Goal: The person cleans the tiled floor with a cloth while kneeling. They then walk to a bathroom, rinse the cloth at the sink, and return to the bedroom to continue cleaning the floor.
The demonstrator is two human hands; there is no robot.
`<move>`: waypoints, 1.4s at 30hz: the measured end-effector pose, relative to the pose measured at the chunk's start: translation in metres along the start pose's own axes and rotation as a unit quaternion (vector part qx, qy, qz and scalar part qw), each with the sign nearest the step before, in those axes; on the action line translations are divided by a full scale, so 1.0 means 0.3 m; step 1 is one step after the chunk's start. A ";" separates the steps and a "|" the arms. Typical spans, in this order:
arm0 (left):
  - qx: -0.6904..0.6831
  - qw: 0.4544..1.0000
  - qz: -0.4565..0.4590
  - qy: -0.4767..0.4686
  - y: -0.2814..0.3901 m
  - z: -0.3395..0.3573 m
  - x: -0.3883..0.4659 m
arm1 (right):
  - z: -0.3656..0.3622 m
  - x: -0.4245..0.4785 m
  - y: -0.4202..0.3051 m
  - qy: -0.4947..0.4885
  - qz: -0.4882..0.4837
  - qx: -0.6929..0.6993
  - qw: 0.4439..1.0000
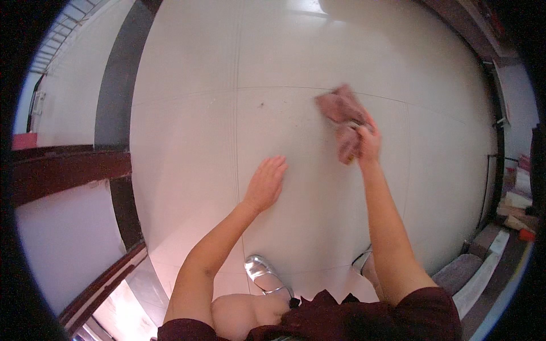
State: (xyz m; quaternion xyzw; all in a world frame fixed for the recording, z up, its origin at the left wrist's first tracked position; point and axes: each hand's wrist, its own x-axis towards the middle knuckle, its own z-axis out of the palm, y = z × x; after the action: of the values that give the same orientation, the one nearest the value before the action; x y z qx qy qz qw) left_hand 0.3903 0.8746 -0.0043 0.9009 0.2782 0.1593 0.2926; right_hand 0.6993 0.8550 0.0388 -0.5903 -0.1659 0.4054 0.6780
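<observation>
My right hand [370, 147] is closed around a crumpled brownish-pink cloth [341, 104], held over the light tiled floor [298, 192]. Part of the cloth bunches below my fingers, and the cloth is blurred. To the left and nearer my body, my left hand [266, 181] is flat with its fingers together, holding nothing; whether its palm rests on the tiles I cannot tell. Small dark specks [262, 105] mark the tiles left of the cloth.
My foot in a silver shoe [258, 266] is at the bottom centre. A dark wooden door frame [68, 170] and a grey threshold strip [117, 85] border the left. At the right edge are a grey padded item [458, 270] and assorted piled items [516, 204].
</observation>
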 end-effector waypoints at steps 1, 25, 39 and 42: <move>-0.010 1.000 -0.014 0.015 0.007 -0.031 -0.020 | -0.075 -0.041 -0.009 0.035 -0.003 -0.016 0.999; 0.143 0.936 -0.290 0.138 -0.274 -0.154 -0.378 | 0.833 0.125 0.456 0.006 -0.242 -0.495 0.835; 0.141 0.935 -0.311 0.100 -0.264 -0.155 -0.372 | 1.072 0.319 0.416 -0.600 -0.293 -0.460 0.585; 0.149 0.935 -0.300 0.118 -0.262 -0.171 -0.354 | 1.017 0.248 0.395 -0.594 -0.353 -0.481 0.539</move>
State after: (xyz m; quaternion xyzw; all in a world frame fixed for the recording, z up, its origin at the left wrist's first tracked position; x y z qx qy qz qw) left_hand 0.2508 0.8871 -0.0259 0.7835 0.5887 0.1258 0.1541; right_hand 0.4885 1.1105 -0.0151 -0.3449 -0.8960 0.2498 0.1258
